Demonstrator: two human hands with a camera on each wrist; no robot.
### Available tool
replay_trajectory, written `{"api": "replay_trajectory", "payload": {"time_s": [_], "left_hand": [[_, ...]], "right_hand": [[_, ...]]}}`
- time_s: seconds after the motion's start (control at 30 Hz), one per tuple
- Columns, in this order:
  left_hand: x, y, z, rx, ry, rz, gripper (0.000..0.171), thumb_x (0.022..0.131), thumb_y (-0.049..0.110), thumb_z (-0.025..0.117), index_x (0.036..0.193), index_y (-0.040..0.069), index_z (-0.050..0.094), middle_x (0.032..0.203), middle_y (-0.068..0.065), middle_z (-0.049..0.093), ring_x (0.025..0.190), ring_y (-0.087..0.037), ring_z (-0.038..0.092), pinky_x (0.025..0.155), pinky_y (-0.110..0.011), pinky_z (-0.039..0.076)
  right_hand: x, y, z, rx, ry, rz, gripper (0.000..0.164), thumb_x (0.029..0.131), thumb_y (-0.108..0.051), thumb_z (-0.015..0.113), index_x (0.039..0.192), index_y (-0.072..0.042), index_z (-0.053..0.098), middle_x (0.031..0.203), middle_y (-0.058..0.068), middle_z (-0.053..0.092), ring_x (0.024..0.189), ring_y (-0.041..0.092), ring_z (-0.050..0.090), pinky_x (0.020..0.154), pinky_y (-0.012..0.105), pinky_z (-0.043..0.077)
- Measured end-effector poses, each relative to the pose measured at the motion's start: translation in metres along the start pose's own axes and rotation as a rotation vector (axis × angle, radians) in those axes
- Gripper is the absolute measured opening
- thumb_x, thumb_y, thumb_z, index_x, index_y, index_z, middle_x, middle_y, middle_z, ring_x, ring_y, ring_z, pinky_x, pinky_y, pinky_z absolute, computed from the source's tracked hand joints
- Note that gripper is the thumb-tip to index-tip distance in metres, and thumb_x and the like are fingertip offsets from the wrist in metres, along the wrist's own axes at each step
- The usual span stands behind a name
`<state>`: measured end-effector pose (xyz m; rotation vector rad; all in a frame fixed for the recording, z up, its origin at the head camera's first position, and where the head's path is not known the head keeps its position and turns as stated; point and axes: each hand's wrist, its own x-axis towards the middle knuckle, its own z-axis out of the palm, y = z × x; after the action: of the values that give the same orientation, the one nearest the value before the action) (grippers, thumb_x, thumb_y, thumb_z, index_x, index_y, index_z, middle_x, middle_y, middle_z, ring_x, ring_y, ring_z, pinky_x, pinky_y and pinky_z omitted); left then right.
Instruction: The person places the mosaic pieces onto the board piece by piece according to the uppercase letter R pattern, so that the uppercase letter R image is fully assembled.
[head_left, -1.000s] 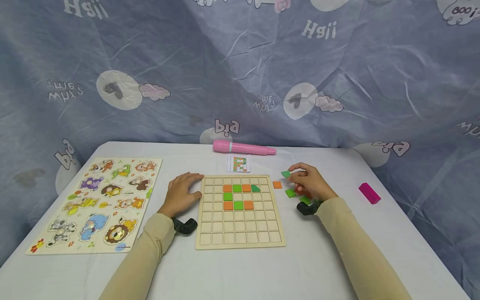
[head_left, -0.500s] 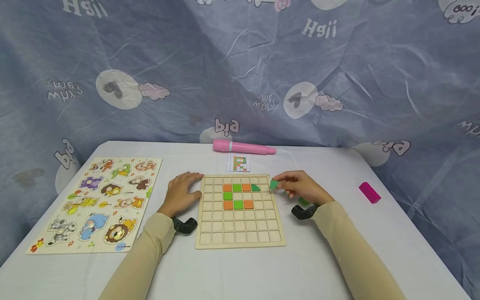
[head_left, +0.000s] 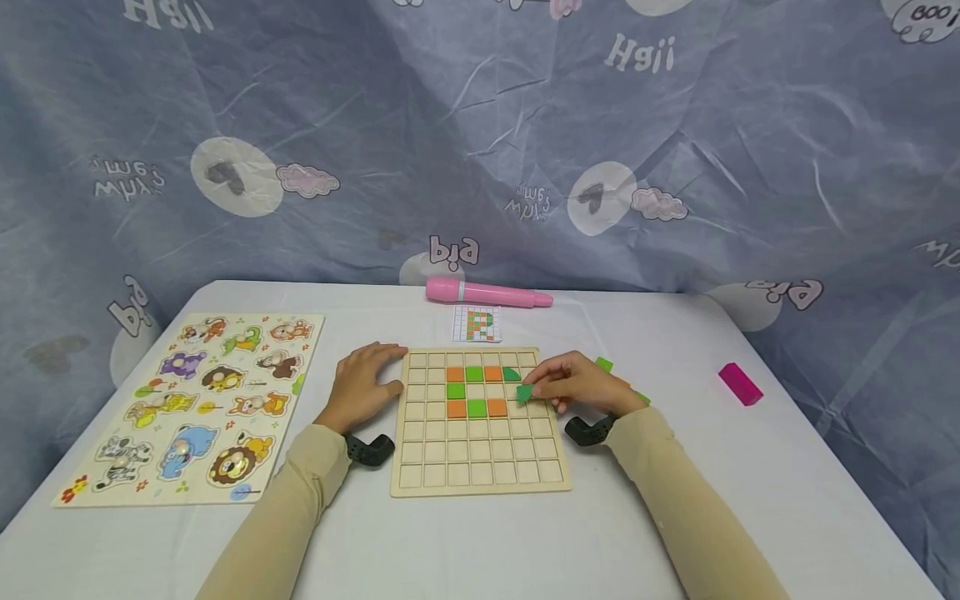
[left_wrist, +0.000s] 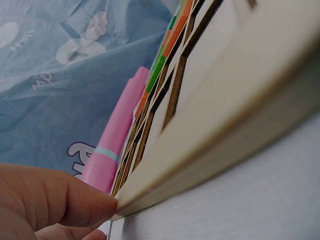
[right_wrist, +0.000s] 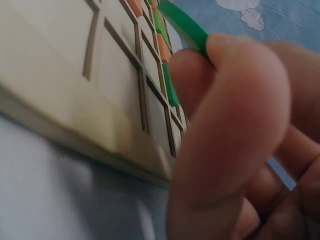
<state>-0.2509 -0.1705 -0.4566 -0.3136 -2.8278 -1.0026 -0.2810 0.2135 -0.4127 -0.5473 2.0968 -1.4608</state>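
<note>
Green tile [head_left: 524, 393]: pinched in the right hand [head_left: 577, 383], over the right part of the board [head_left: 482, 452], just nearer us than its rounded green piece [head_left: 511, 375].
Left hand [head_left: 360, 387]: fingers relaxed, touching the board's left edge.
Right wrist view: we get the tile edge-on, tilted above the board.
Head view alone: loose tiles [head_left: 604, 364] right of the board.
Half-second shift: tile was at the board's right edge; now we find it inside.

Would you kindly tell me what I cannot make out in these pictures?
Head: loose tiles, partly hidden behind the right hand; their number is unclear.
Head: cells on the printed card, too small.
Right wrist: shape of the green tile, one end covered by fingertips.
Left wrist: most of the left hand, cut off by edges.
</note>
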Motion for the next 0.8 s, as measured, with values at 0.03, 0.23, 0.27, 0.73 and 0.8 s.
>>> {"api": "replay_trajectory", "payload": {"time_s": [0.03, 0.23, 0.27, 0.73, 0.8], "left_hand": [[0.0, 0.0, 0.0, 0.0, 0.0, 0.0, 0.061, 0.092, 0.019, 0.066, 0.151, 0.005, 0.061, 0.161, -0.018, 0.053, 0.158, -0.044, 0.033, 0.128, -0.066, 0.017], [0.0, 0.0, 0.0, -0.003, -0.005, -0.002, 0.061, 0.092, 0.019, 0.065, 0.151, 0.006, 0.061, 0.161, -0.018, 0.053, 0.158, -0.044, 0.033, 0.128, -0.066, 0.017], [0.0, 0.0, 0.0, -0.004, -0.006, -0.003, 0.061, 0.092, 0.019, 0.065, 0.151, 0.006, 0.061, 0.161, -0.018, 0.053, 0.158, -0.044, 0.033, 0.128, -0.066, 0.017], [0.0, -0.001, 0.0, 0.001, -0.007, 0.002, 0.06, 0.093, 0.019, 0.065, 0.152, 0.006, 0.061, 0.162, -0.018, 0.053, 0.158, -0.044, 0.033, 0.128, -0.066, 0.016], [0.0, -0.001, 0.0, 0.003, -0.006, 0.003, 0.06, 0.094, 0.019, 0.065, 0.152, 0.006, 0.061, 0.162, -0.018, 0.053, 0.158, -0.044, 0.033, 0.128, -0.067, 0.017]], "right_hand": [[0.001, 0.0, 0.001, -0.006, -0.013, 0.001, 0.029, 0.101, -0.001, 0.07, 0.126, 0.014, 0.071, 0.081, 0.003, 0.069, 0.059, 0.007, 0.056, 0.058, 0.02, 0.055], [0.003, -0.001, 0.007, -0.058, -0.038, 0.004, 0.027, 0.1, -0.002, 0.071, 0.122, 0.012, 0.073, 0.085, 0.004, 0.073, 0.058, 0.007, 0.056, 0.057, 0.02, 0.054], [0.004, -0.001, 0.008, -0.069, -0.036, 0.002, 0.026, 0.1, -0.002, 0.071, 0.122, 0.012, 0.073, 0.084, 0.003, 0.073, 0.058, 0.007, 0.055, 0.056, 0.02, 0.054], [0.004, -0.008, 0.02, -0.217, -0.025, -0.063, 0.019, 0.101, -0.003, 0.071, 0.114, 0.008, 0.078, 0.068, 0.0, 0.06, 0.055, 0.009, 0.049, 0.052, 0.021, 0.045], [0.004, -0.007, 0.02, -0.224, -0.022, -0.067, 0.018, 0.101, -0.003, 0.071, 0.114, 0.008, 0.078, 0.068, 0.001, 0.06, 0.055, 0.009, 0.048, 0.052, 0.022, 0.045]]}}
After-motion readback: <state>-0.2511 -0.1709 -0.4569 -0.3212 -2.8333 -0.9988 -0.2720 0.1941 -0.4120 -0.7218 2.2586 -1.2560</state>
